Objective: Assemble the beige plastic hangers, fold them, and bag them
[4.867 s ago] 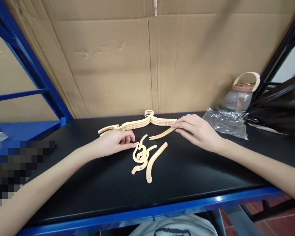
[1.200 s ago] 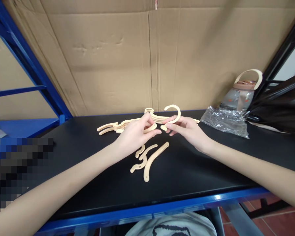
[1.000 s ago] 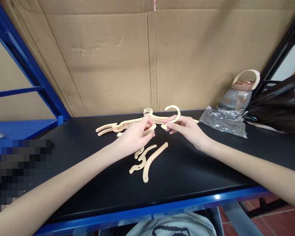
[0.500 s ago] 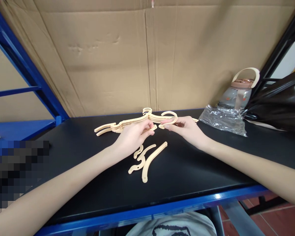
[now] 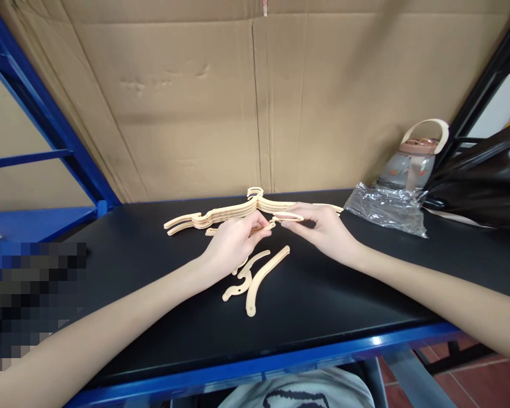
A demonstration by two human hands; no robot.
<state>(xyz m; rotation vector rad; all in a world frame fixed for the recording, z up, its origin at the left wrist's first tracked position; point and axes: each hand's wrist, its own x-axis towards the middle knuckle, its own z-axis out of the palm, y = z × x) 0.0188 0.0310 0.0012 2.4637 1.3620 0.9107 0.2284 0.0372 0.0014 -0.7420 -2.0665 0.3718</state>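
Observation:
My left hand (image 5: pixel 232 241) pinches a beige hanger arm piece (image 5: pixel 268 228), and its tip shows past my fingers. Between the thumb and fingers of my right hand (image 5: pixel 327 226) is a beige hanger hook (image 5: pixel 292 216), turned nearly flat. The hook's base meets or nearly meets the end of the arm piece; I cannot tell if they are joined. Just behind both hands lies a stack of beige folding hangers (image 5: pixel 238 211). Closer to me are loose parts: a long curved arm (image 5: pixel 259 277) and smaller curved pieces (image 5: pixel 238 290), one partly hidden by my left hand.
The black tabletop (image 5: pixel 348 300) has a blue metal front edge (image 5: pixel 280 361). At the right stand a clear bottle (image 5: pixel 408 164) with a handle and a crumpled plastic bag (image 5: pixel 386 209), beside a black bag (image 5: pixel 484 175). A cardboard wall (image 5: pixel 174 113) closes the back.
My right hand has tilted the hook from upright to nearly flat and brought its base to the arm piece. My left hand has shifted slightly right and down.

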